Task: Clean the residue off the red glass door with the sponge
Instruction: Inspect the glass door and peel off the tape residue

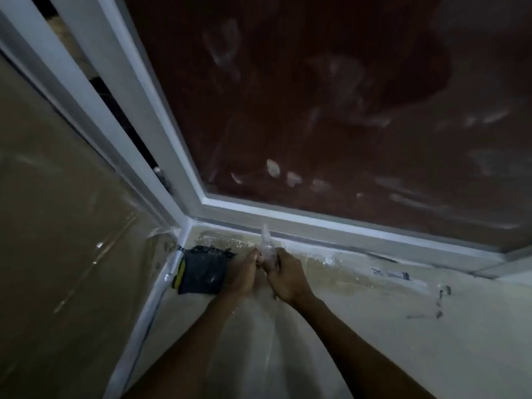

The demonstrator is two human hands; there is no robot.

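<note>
Red glass [331, 90], smeared with whitish streaks and several pale blotches of residue [273, 168] near its lower left corner, fills the upper right of the head view and is framed by a white door frame [161, 131]. Below the frame's bottom rail, a pale floor [403, 341] is covered with a clear plastic sheet [259, 355], which is gathered into wrinkles along the rail and in the corner where the rail meets a white side strip. In that corner a dark sponge [201, 272] with a yellow edge is seen lying on the floor, just beside the left hand [241, 273] and apart from the glass. Both hands are brought close together in front of the bottom rail, near the floor's far edge. A bunched, translucent twist of plastic [266, 246] is held between them: the right hand [288, 279] is curled around its lower part, and the fingers of the left hand are closed on it from the left side, though the exact grip of the left fingertips cannot be made out in the blur. The twist stands up from the hands toward the rail. At the right, along the floor near the rail, a strip of pale tape [391, 274] with dark marks is seen, and some dark scuffs lie farther right. A beige wall panel [51, 197] under glossy film takes up the left side.
</note>
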